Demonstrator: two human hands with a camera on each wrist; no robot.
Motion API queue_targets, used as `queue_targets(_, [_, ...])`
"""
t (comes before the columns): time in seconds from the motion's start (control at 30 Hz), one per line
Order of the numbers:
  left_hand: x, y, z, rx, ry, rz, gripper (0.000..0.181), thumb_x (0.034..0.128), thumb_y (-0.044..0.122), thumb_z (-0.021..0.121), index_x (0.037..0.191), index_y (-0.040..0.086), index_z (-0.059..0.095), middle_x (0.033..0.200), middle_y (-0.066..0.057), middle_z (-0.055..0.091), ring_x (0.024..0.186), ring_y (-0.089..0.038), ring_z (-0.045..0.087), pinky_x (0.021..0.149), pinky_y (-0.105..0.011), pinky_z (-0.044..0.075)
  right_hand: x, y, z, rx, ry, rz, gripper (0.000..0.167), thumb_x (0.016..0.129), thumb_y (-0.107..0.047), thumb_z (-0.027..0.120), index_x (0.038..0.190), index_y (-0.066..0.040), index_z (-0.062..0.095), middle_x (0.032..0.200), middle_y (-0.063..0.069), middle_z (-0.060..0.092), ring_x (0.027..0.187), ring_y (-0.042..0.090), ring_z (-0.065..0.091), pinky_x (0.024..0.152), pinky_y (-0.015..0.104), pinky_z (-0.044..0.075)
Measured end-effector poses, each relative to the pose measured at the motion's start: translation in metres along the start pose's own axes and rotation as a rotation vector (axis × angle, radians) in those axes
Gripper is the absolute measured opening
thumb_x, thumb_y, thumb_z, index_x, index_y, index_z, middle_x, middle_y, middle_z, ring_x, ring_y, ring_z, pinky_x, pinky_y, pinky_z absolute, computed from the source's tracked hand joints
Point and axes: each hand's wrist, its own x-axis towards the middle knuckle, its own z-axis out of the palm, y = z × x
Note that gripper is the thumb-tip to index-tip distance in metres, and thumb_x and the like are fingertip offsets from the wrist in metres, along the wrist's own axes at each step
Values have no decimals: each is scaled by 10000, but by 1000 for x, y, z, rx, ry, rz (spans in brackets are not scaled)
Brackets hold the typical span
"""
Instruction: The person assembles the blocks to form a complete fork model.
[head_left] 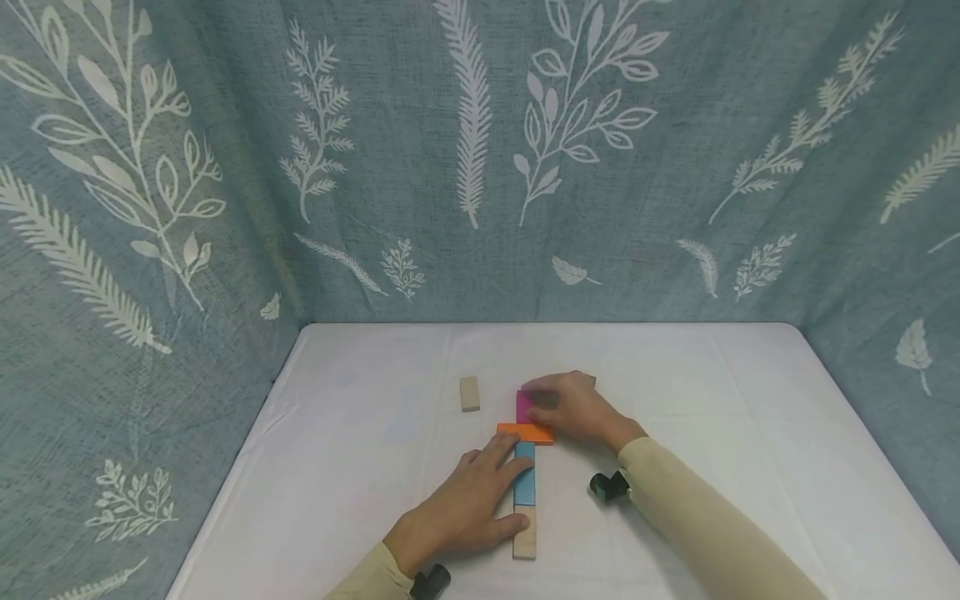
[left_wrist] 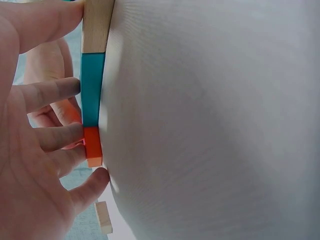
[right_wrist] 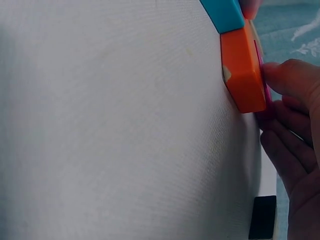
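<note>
A row of blocks lies on the white table: a plain wooden block (head_left: 527,543) nearest, then a blue block (head_left: 525,487), an orange block (head_left: 534,434) set crosswise, and a magenta block (head_left: 522,407) at the far end. My left hand (head_left: 468,504) lies along the row's left side, its fairly straight fingers touching the orange and blue blocks and its thumb on the wooden one. With thumb and fingers, my right hand (head_left: 573,404) pinches the magenta block against the orange block's far side. That block is mostly hidden in the right wrist view.
A loose wooden block (head_left: 469,394) stands apart, left of the magenta block. Another block with a dark face (right_wrist: 263,217) is beyond the right hand, mostly hidden in the head view. A patterned blue-grey curtain (head_left: 420,167) hangs behind the white table (head_left: 337,417).
</note>
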Motion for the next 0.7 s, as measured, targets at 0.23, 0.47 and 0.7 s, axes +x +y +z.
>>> queue_targets(0.23, [1,-1,1,4,-3,1,704,1017,487,721,1616,184,507,1784,-124,319,1679,-319,279,1287,-587,385,-1,-1,0,0,2,-2,397,966,-258,853,1349,-171,789,1349,14,792,1343,296,700,1207,837,269])
queue_targets(0.47, [-1,-1,0,4,-1,7,705,1014,477,726,1614,177,509,1781,-125,323,1676,-323,284,1284,-589,390,-3,0,-3,28,20,-20,433,976,-256,846,1384,-139,761,1377,31,779,1350,288,704,1225,668,445])
queue_targets(0.7, [-2,0,-1,-3,-18,-10,712,1010,471,732,1626,196,503,1797,-102,306,1682,-310,273,1300,-586,375,-9,9,-20,46,60,17,507,972,-281,853,1444,-147,728,1447,76,739,1338,342,708,1108,550,587])
